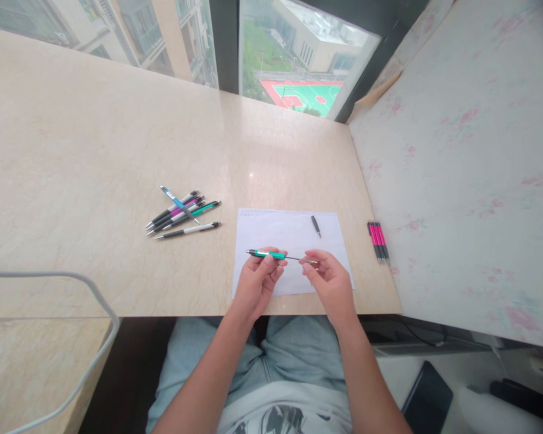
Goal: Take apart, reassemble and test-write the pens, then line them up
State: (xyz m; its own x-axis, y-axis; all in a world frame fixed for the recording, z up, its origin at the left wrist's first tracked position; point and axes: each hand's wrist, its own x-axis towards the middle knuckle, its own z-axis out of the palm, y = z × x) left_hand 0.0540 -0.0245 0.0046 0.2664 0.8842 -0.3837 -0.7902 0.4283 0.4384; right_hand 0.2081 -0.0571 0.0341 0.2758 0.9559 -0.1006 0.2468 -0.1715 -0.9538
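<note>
Between the fingers (pixel 314 275), green barrel (pixel 278 255) lies crosswise, clicker (pixel 248 251) left, refill (pixel 294 258) pointing right. Left hand (pixel 257 282) grips barrel; right hand (pixel 332 282) pinches refill near its tip.

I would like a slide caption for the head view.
Over white paper, the left hand holds a green pen barrel, the right hand its protruding refill; a black grip section lies beyond.
</note>
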